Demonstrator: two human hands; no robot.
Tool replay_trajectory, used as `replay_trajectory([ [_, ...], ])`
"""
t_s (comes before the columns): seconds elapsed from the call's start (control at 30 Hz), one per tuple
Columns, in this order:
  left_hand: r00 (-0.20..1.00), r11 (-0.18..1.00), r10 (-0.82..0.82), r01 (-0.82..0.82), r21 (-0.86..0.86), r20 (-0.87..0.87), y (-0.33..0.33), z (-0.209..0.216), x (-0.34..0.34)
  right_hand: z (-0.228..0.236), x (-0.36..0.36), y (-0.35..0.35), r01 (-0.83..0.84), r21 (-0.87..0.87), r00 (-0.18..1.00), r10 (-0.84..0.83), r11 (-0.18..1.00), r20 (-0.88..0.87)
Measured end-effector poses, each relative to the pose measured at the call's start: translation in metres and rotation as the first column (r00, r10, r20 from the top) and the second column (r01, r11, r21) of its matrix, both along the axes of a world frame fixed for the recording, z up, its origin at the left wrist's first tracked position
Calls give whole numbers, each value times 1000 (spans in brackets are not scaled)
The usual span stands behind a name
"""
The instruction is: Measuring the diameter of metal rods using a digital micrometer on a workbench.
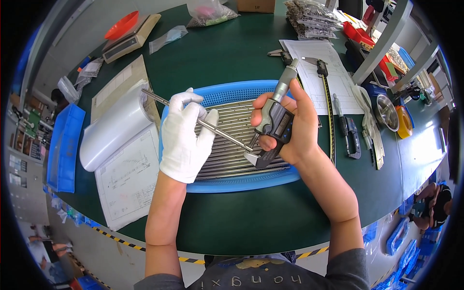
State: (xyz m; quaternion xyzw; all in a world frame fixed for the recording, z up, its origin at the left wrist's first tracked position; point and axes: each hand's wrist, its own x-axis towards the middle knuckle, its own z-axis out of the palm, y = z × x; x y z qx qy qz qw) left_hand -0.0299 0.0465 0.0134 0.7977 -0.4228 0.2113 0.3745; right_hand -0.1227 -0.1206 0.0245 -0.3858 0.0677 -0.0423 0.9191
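Observation:
My left hand (186, 137), in a white glove, grips a thin metal rod (220, 131) that slants down to the right. In my bare right hand (297, 121) is a digital micrometer (276, 123), its thimble pointing up and away. The rod's right end lies at the micrometer's jaws; whether both jaws touch it is too small to tell. Beneath both hands stands a blue plastic basket (232, 186) holding many similar metal rods (227, 162) laid side by side.
Papers with drawings (128, 183) and a rolled plastic sheet (116, 128) lie left, near a blue tray (67, 147). A scale (130, 38) with a red pan stands far left. On the right are calipers (322, 67), another micrometer (349, 133), a glove (367, 116) and a metal bowl (386, 112).

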Motion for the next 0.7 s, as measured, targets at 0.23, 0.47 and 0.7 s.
replay_trajectory([
  [0.23,1000,1000,7,-7,19,-18,-1,2,-4,2,-1,2,31,-109,999,-34,994,-28],
  [0.47,1000,1000,8,-8,21,-17,-1,0,-1,1,-1,2,27,-118,1000,-28,993,-8],
  [0.7,1000,1000,24,-24,15,-13,1,3,-2,0,0,0,-1,-36,1000,2,999,10],
])
